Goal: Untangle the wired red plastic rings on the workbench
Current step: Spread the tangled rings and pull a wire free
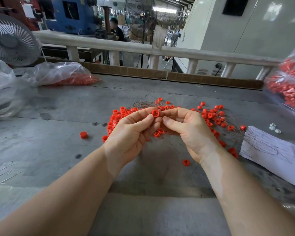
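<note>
Both hands, left hand (131, 132) and right hand (187, 128), pinch one red ring (155, 113), hiding the pile (211, 116) beneath.

Factory floor — blue machine (70, 14), pedestal fan (144, 19), workbench (58, 108)

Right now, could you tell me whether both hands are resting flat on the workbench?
No, the left hand and right hand are raised above the workbench, together pinching one red ring.

Factory hall bkgd: white railing (126, 46), blue machine (71, 14), desk fan (10, 40), daylight.
</note>
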Tool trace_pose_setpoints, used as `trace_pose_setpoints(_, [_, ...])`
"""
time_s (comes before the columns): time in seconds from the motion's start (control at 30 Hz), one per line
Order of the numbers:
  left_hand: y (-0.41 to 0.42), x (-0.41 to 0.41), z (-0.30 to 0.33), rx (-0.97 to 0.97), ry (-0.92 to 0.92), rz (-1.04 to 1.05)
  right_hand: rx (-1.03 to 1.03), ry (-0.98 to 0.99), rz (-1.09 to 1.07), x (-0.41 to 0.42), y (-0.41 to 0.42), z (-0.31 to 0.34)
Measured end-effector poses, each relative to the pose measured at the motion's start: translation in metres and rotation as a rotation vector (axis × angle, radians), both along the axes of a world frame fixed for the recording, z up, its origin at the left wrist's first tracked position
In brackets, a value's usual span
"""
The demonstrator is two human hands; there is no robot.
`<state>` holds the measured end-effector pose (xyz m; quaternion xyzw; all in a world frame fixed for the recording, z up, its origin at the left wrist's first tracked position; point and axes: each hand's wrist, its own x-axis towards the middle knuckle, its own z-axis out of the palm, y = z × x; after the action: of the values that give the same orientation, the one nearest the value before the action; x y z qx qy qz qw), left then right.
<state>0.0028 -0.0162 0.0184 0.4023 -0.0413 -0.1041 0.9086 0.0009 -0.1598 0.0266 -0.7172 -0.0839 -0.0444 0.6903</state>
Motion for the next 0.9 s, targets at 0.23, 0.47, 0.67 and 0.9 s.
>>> trace_pose_setpoints(0.23, [-0.0003, -0.0003, 0.0005, 0.021, 0.008, -0.02, 0.064, 0.034, -0.037, -0.0007, -0.001, 0.0023])
trace_pose_setpoints(0.47, [-0.0004, -0.0005, 0.0021, 0.032, 0.046, -0.027, 0.083, 0.036, -0.049, -0.002, -0.0006, 0.0057])
trace_pose_setpoints(0.67, [-0.0004, -0.0003, 0.0032, 0.035, 0.052, -0.024, 0.041, 0.03, -0.066, -0.0014, -0.0007, 0.0051])
trace_pose_setpoints(0.9, [-0.0003, -0.0002, 0.0029, 0.047, 0.045, -0.027, 0.023, 0.018, -0.063, -0.0006, -0.0011, 0.0052])
